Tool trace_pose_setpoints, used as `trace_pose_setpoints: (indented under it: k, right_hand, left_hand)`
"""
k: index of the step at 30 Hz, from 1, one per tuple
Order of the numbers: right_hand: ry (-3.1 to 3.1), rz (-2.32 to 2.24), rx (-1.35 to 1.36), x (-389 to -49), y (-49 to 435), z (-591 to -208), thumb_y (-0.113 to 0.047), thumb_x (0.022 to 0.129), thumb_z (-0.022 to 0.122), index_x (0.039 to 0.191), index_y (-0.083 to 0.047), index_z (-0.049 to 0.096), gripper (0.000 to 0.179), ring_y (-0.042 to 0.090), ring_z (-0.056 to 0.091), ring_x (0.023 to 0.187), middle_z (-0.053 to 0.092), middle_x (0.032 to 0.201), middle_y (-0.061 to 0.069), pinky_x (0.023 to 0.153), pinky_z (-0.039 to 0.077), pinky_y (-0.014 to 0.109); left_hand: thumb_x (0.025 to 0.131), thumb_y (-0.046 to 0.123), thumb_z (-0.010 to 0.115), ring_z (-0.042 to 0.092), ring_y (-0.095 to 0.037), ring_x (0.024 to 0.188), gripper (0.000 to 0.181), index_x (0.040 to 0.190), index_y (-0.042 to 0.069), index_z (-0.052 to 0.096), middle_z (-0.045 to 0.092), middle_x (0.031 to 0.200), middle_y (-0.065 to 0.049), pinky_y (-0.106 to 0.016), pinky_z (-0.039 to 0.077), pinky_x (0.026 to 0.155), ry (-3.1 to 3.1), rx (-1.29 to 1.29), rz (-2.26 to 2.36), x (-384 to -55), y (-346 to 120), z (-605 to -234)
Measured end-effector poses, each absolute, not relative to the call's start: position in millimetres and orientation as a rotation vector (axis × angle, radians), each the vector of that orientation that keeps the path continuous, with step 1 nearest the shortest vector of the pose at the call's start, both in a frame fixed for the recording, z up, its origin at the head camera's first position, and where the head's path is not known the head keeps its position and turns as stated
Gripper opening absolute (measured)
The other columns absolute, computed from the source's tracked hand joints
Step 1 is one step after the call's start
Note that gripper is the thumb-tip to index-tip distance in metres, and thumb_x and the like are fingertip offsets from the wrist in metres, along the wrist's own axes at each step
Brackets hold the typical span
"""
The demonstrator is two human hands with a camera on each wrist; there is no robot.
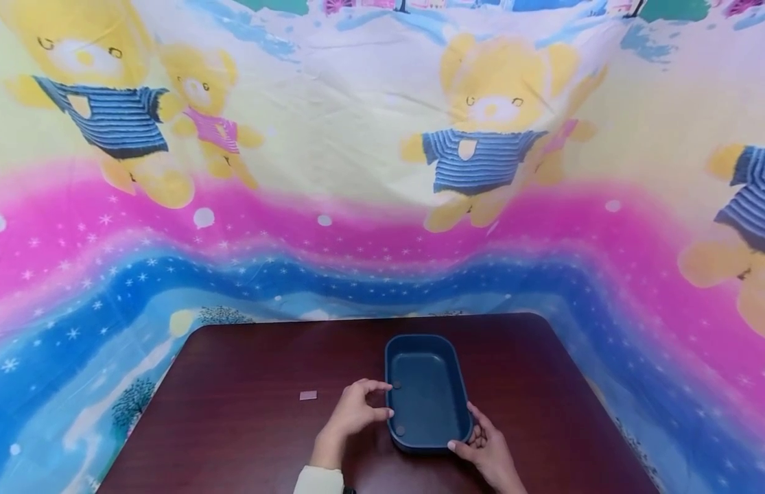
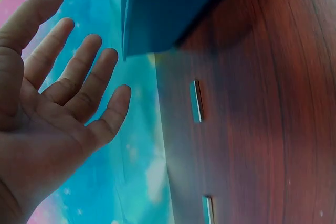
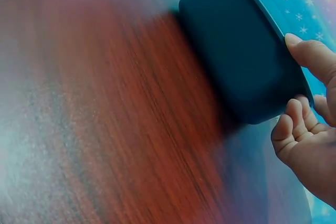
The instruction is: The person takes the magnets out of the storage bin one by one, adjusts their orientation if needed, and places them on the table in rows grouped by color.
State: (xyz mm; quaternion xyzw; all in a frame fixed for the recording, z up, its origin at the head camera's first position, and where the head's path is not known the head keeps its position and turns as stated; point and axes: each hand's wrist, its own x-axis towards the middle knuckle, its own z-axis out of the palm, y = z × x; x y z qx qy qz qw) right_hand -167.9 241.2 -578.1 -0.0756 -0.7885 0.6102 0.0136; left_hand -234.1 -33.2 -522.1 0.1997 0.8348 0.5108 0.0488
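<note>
A dark blue open-topped box (image 1: 428,391) with rounded corners stands on the table. My right hand (image 1: 487,446) grips its near right corner, thumb at the rim and fingers bent against the outer side. My left hand (image 1: 355,409) is at the left rim, with index fingertip and thumb tip spread apart along it. In the left wrist view, this left hand (image 2: 68,93) has separated, relaxed fingers with nothing between them. Two small round dark spots show inside the box along its left side. A small flat rectangular piece (image 1: 308,395) lies left of the hand.
The dark red-brown wooden table (image 1: 246,370) has rounded far corners. A bear-patterned cloth (image 1: 333,151) hangs behind it and along both sides. In the left wrist view, a thin piece (image 2: 196,101) and another thin piece (image 2: 208,210) lie on the wood.
</note>
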Motion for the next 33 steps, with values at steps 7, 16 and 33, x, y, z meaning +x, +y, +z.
trace_pose_setpoints:
  k: [7, 16, 33]
  right_hand:
    - [-2.449, 1.957, -0.249, -167, 240, -578, -0.006, 0.069, 0.081, 0.135, -0.005, 0.042, 0.077, 0.016, 0.043, 0.053, 0.047, 0.069, 0.008, 0.047, 0.037, 0.026]
    - [-2.466, 1.926, -0.259, -166, 238, -573, -0.005, 0.071, 0.08, 0.136, -0.002, 0.04, 0.077, 0.015, 0.045, 0.053, 0.048, 0.068, 0.007, 0.047, 0.038, 0.026]
    - [-2.4, 1.921, -0.241, -164, 239, -579, -0.003, 0.069, 0.08, 0.136, -0.003, 0.042, 0.077, 0.014, 0.044, 0.052, 0.048, 0.068, 0.008, 0.046, 0.038, 0.025]
  left_hand:
    - [0.075, 0.015, 0.078, 0.056, -0.031, 0.095, 0.034, 0.107, 0.012, 0.069, 0.061, 0.108, -0.004, -0.045, 0.046, 0.081, 2.478, 0.625, 1.555, -236, -18, -526]
    - [0.073, 0.012, 0.079, 0.057, -0.03, 0.092, 0.034, 0.105, 0.013, 0.07, 0.062, 0.104, -0.002, -0.028, 0.049, 0.071, 2.464, 0.706, 1.516, -240, 2, -525]
    - [0.071, 0.012, 0.081, 0.06, -0.028, 0.091, 0.037, 0.106, 0.015, 0.069, 0.063, 0.098, 0.001, -0.027, 0.05, 0.069, 2.286, 0.732, 1.373, -255, 33, -520]
